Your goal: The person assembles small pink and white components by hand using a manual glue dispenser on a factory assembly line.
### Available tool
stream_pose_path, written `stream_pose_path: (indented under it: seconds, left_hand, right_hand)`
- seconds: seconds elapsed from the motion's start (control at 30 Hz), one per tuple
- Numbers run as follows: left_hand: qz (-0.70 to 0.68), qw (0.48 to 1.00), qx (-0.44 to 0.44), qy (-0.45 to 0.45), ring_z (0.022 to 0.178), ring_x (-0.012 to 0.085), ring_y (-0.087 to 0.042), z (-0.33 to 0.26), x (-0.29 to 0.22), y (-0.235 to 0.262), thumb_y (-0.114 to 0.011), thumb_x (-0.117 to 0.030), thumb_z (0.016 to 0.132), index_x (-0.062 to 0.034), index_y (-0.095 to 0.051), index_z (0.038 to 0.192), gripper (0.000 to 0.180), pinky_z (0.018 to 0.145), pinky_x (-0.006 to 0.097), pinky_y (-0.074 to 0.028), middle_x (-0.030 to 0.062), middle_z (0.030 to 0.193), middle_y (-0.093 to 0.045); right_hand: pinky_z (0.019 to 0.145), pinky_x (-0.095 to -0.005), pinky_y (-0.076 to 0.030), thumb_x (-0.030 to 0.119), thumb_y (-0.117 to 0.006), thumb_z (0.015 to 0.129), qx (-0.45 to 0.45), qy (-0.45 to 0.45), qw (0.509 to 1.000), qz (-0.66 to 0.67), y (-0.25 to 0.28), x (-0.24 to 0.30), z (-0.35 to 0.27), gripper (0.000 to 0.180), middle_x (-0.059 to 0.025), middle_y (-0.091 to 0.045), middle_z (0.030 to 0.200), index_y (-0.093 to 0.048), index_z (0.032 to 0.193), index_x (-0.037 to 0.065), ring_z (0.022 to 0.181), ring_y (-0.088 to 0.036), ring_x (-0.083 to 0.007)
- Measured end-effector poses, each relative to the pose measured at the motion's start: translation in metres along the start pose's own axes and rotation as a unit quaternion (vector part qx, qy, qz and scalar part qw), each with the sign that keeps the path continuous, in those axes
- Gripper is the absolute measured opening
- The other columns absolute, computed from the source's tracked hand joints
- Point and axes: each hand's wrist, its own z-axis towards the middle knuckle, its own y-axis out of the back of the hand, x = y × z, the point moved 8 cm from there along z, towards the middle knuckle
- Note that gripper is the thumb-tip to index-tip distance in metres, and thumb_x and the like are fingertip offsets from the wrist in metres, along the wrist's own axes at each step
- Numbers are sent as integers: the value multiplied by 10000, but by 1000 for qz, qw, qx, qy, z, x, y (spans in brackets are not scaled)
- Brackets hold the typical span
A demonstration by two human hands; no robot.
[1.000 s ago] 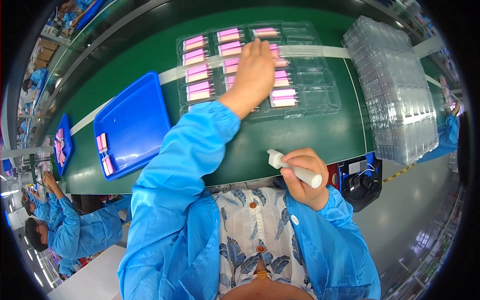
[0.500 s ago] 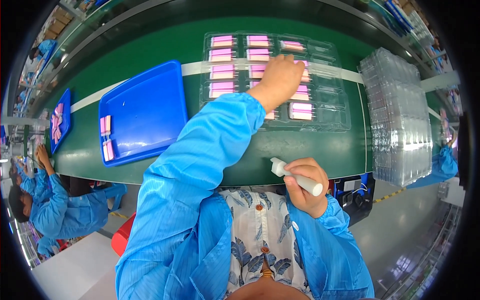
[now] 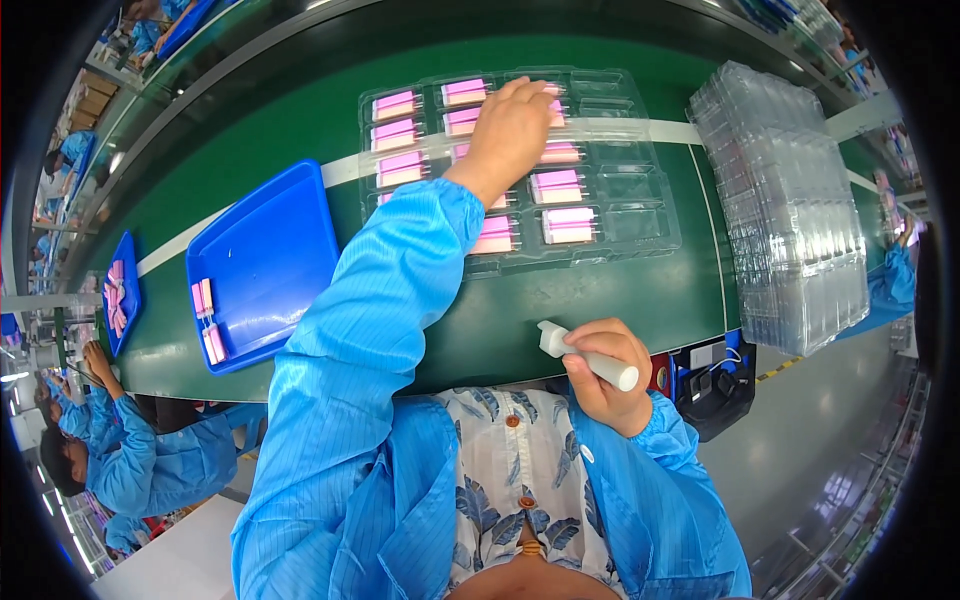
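Observation:
My left hand point(image 3: 507, 135) reaches palm down over a clear plastic tray point(image 3: 625, 215), its fingers extended and fingertips by a small pink-and-cream block point(image 3: 553, 92) in the far row. The thumb is mostly hidden. Several like blocks with thin metal leads, such as the near block point(image 3: 568, 226), lie in the tray's compartments; my hand and sleeve cover some of them. Near the table's front edge, my right hand point(image 3: 612, 375) is closed around a white tool point(image 3: 600, 368) with a cylindrical handle and a notched head, held above the tabletop.
A blue tray point(image 3: 265, 270) left of my arm has a few pink-and-cream pieces point(image 3: 208, 320) at its left side. A tall stack of clear trays point(image 3: 790, 215) stands at the right. Far left, a co-worker point(image 3: 165, 465) in blue sits by another blue tray point(image 3: 121, 295).
My left hand has shifted left and farther toward the tray's far row. The clear tray and blue tray appear farther left, as the view has turned somewhat. The right hand keeps its hold.

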Motion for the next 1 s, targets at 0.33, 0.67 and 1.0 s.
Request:
stream_pose_path:
  seconds: [0.33, 0.67, 1.0]
  left_hand:
    - [48, 991, 116, 42, 1528, 356, -170, -2, -22, -18, -422, -571, 1009, -16, -353, 1523, 760, 1226, 561, -103, 201, 1629, -241]
    - [24, 993, 41, 104, 1501, 388, -242, -32, 11, 87, -490, -373, 1022, -35, -439, 1465, 559, 1201, 602, -183, 206, 1581, -343]
    - [360, 818, -140, 426, 942, 376, -659, -327, 138, 395, -729, -220, 852, -30, -649, 1024, 268, 801, 463, -534, 171, 985, -680]
  right_hand:
    - [544, -309, -499, 37, -795, 781, -4, 4, 1000, 7, 4, 1, 0, 265, -132, -698, 895, -607, 968, 20, 711, -685, -252]
    - [623, -322, -525, 76, -744, 868, 10, -46, 996, 70, -16, -2, -5, 178, -166, -679, 916, -605, 954, 5, 741, -665, -253]
    - [669, -283, -516, 79, -565, 1002, 115, -79, 978, 155, -87, 8, 24, 119, -174, -578, 1067, -533, 1079, -6, 742, -591, -168]
